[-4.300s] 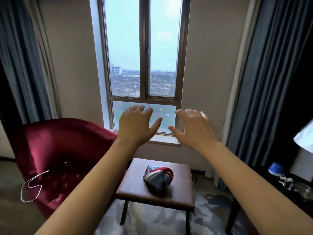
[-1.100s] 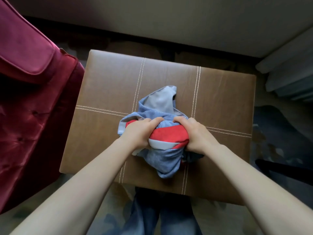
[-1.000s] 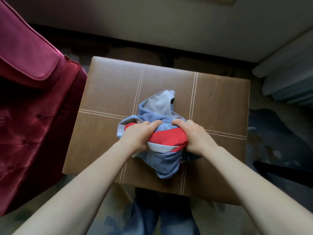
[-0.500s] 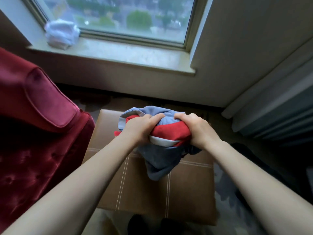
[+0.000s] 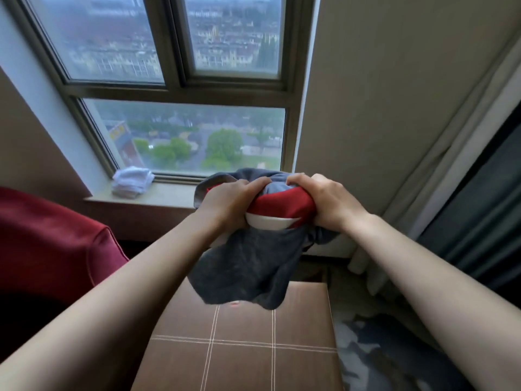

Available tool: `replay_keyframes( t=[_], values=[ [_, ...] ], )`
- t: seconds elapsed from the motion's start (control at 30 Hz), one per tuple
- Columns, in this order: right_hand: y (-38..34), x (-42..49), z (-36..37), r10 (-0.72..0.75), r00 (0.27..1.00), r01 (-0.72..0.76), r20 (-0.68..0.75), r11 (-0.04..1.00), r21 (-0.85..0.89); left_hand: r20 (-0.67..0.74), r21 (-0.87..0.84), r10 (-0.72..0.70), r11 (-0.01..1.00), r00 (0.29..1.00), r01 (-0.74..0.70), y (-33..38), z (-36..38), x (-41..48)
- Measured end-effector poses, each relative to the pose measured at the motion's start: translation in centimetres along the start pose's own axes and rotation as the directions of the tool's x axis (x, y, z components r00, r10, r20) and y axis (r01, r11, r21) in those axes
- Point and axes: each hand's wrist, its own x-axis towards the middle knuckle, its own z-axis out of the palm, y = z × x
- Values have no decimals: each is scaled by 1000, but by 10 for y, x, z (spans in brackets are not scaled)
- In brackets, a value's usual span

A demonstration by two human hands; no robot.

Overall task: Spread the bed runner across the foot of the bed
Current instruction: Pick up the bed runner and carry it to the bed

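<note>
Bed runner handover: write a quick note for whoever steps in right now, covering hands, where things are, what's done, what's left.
Hands: left hand and right hand both grip the bunched bed runner.
Place: it is held up in the air above the brown stool.
Done: runner picked up.
Left: carry it to the bed, which is not in view, unfold it and spread it across the foot.

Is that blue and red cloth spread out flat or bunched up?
Bunched up. The bed runner is a crumpled wad gripped between the left hand and right hand, a loose end hanging down.
</note>
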Motion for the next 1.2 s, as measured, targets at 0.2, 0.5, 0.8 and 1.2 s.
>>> replay_keyframes(
  t=[0.2,0.5,0.8,1.2],
  values=[
    [-23,14,-66,-65,993,60,-97,997,-50,-115,71,25,997,993,-17,6,-74,9],
    [-50,27,-109,-177,971,165,-164,983,-82,-191,183,-14,982,982,49,4,-131,-1],
    [-95,47,-125,-351,915,345,-199,936,-67,-230,265,-152,941,961,212,-14,-179,-42],
    [-225,72,-121,-640,742,651,-198,759,-13,-327,306,-391,818,861,487,-47,-248,-169]
  ],
)
